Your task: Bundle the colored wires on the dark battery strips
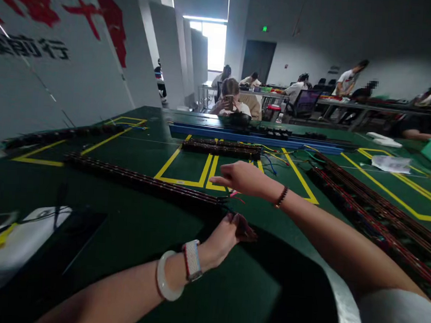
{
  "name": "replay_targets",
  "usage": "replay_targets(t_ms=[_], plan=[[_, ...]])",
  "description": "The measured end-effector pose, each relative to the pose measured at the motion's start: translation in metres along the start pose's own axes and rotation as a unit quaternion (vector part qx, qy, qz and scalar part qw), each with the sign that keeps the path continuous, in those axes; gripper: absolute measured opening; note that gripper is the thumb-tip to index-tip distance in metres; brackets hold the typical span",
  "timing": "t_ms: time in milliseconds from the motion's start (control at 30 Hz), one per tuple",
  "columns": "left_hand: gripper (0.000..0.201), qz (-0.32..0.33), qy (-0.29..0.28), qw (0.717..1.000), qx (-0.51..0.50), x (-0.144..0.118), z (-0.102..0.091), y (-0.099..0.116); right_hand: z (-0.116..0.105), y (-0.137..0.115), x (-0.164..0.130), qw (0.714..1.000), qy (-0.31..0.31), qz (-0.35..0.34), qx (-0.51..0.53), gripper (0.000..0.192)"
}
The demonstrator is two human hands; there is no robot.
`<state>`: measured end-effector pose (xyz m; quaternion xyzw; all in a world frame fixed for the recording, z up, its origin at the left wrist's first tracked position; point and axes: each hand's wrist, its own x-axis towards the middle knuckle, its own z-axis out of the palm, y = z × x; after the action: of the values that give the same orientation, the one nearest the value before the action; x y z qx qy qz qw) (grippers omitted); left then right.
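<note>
My left hand (229, 235), with a pale bangle and a watch on the wrist, lies low on the green table (130, 234). Its fingers are curled around a small dark reddish piece (247, 229), just in front of the near end of a long dark strip (144, 180). Thin red wires (237, 197) stick out at that end. My right hand (243, 178), with a bead bracelet, hovers just beyond the strip's end. Its fingers are stretched out to the left and hold nothing.
More dark strips lie at the far middle (221, 148), along the right (373, 210) and at the left (56, 134). Yellow tape boxes (183, 181) mark the table. A white device (17, 242) sits near left. Several people sit at desks behind, one (231, 101) facing me.
</note>
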<state>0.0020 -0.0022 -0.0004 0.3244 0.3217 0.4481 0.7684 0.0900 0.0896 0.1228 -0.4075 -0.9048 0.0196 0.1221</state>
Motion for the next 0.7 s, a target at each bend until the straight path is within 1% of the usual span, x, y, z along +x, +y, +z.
replay_targets(t_ms=[33,100,167,200,300,333,400,467,500,567,633,667,700], plan=[[0.017,-0.002,0.007,1.0,0.005,-0.001,0.001,0.0,0.0,0.01,-0.01,0.999,0.02,0.018,0.046,0.05],[0.014,-0.015,0.023,0.999,0.02,-0.002,0.003,0.002,0.009,0.033,-0.03,0.985,0.075,0.065,0.144,0.052],[0.014,-0.033,0.029,0.998,0.037,-0.004,0.004,0.005,0.031,0.059,-0.05,0.958,0.118,0.121,0.231,0.051],[0.014,-0.043,0.03,0.998,0.046,-0.005,0.005,0.008,0.043,0.072,-0.059,0.941,0.138,0.157,0.268,0.052],[0.019,-0.085,0.03,0.991,0.097,-0.007,0.007,0.018,0.079,0.101,-0.08,0.895,0.154,0.245,0.339,0.051],[0.02,-0.106,0.031,0.986,0.124,-0.007,0.007,0.022,0.087,0.106,-0.085,0.884,0.15,0.261,0.357,0.05],[0.023,-0.145,0.036,0.97,0.194,-0.007,0.007,0.031,0.098,0.111,-0.09,0.871,0.137,0.271,0.385,0.049],[0.025,-0.177,0.031,0.947,0.268,-0.006,0.007,0.04,0.102,0.11,-0.09,0.871,0.126,0.261,0.397,0.048],[0.026,-0.189,0.025,0.934,0.303,-0.004,0.006,0.044,0.103,0.109,-0.089,0.876,0.122,0.252,0.392,0.047],[0.027,-0.209,0.018,0.908,0.363,-0.002,0.003,0.051,0.103,0.105,-0.086,0.896,0.109,0.233,0.363,0.046],[0.028,-0.232,0.02,0.886,0.401,0.001,-0.004,0.056,0.102,0.102,-0.085,0.918,0.089,0.216,0.322,0.045],[0.028,-0.241,0.018,0.884,0.4,0.002,-0.009,0.057,0.102,0.101,-0.084,0.925,0.08,0.21,0.305,0.044],[0.028,-0.246,0.012,0.888,0.387,0.003,-0.015,0.058,0.102,0.101,-0.084,0.93,0.073,0.208,0.293,0.044]])
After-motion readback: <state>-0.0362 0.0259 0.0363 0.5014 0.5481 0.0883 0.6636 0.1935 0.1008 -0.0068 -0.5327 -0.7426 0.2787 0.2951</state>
